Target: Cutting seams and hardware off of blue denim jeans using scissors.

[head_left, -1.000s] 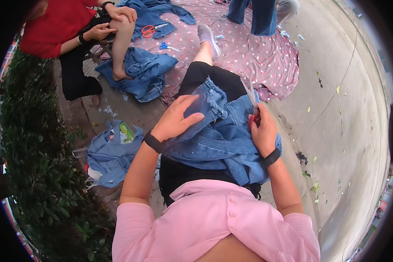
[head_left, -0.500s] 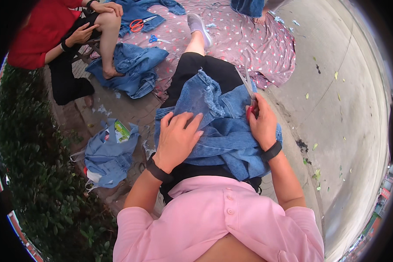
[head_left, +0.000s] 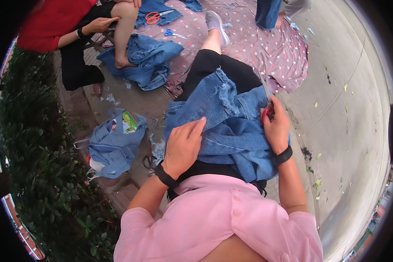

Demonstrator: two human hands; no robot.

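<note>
A pair of blue jeans (head_left: 240,142) with a frayed edge lies bunched across my lap. My left hand (head_left: 184,144) rests on the denim, its fingers stretched out and lying close together. My right hand (head_left: 276,129) is closed round the red handles of a pair of scissors (head_left: 266,89). Their blades point away from me and stand slightly apart, above the right part of the jeans. The frayed end (head_left: 226,94) of the denim lies between my hands and my black-clad knee, apart from the blades.
A patterned cloth (head_left: 244,48) covers the ground ahead, bearing orange-handled scissors (head_left: 153,17) and small blue scissors (head_left: 172,33). At left, a seated person's foot (head_left: 123,63) rests on other jeans (head_left: 148,59). A denim bag (head_left: 113,148) stands left of me, beside bushes (head_left: 39,166).
The view has shifted, so the surroundings sit farther right and higher. My left hand's spread fingers have come closer together on the denim. The scissors remain in my right hand.
</note>
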